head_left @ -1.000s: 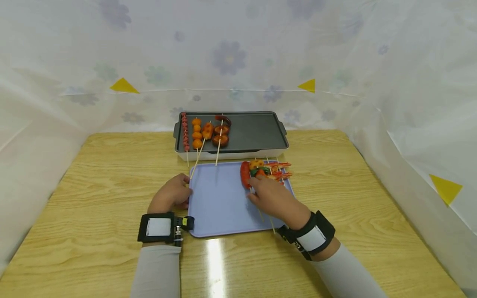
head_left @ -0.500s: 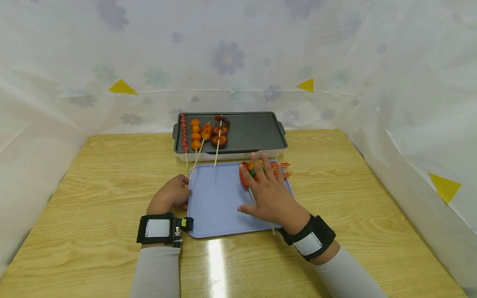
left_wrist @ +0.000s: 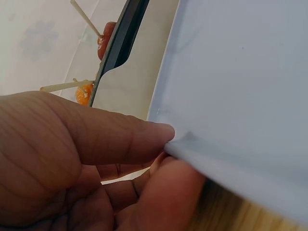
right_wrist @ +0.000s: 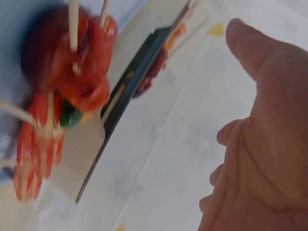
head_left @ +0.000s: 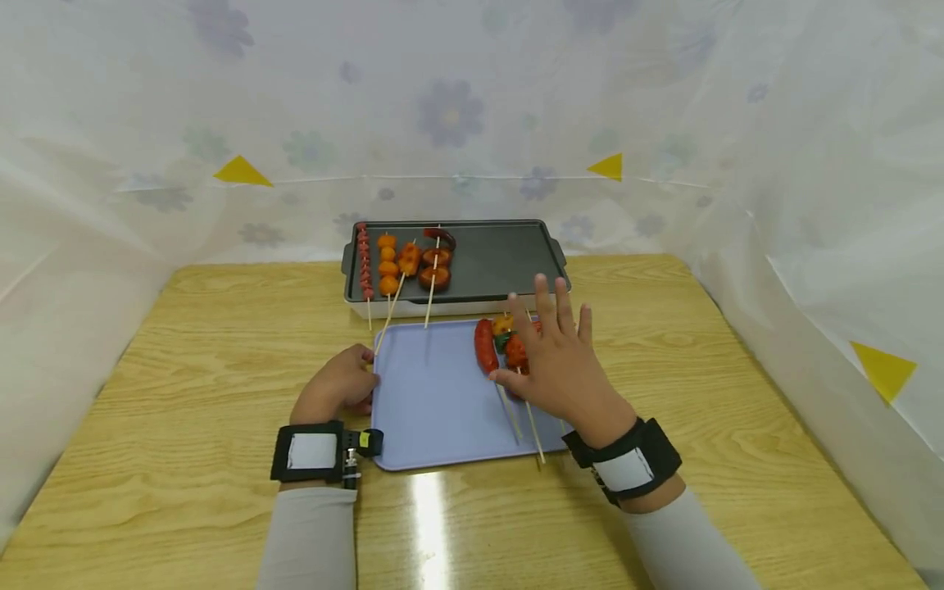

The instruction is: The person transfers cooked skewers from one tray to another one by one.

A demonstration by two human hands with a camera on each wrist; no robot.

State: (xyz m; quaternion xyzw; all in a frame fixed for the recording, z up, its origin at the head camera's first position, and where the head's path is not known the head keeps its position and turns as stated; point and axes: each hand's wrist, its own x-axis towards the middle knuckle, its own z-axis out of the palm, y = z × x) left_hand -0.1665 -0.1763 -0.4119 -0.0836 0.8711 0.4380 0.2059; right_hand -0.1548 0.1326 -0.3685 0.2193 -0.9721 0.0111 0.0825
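Observation:
A pale lavender tray (head_left: 435,401) lies on the table, its left rim pinched between the thumb and fingers of my left hand (head_left: 335,383). The left wrist view shows the thumb (left_wrist: 139,139) on top of the tray's edge and fingers below. My right hand (head_left: 564,377) hovers over the tray's right side, fingers straight and spread, holding nothing. Beneath and beside it lie a red sausage skewer (head_left: 485,346) and a skewer of reddish-orange pieces (head_left: 515,352). The right wrist view shows shrimp skewers (right_wrist: 41,139) near them, mostly hidden by the hand in the head view.
Behind the tray stands a dark griddle (head_left: 501,258) on a white base. Several skewers rest on its left half, including orange balls (head_left: 388,269) and brown round slices (head_left: 434,279). Some sticks overhang its front edge, one reaching the tray's corner. Patterned sheeting (head_left: 450,115) encloses the table.
My right hand has let go of the skewers, spread its fingers and risen, shifting a little to the right. The left hand stays at the tray's rim.

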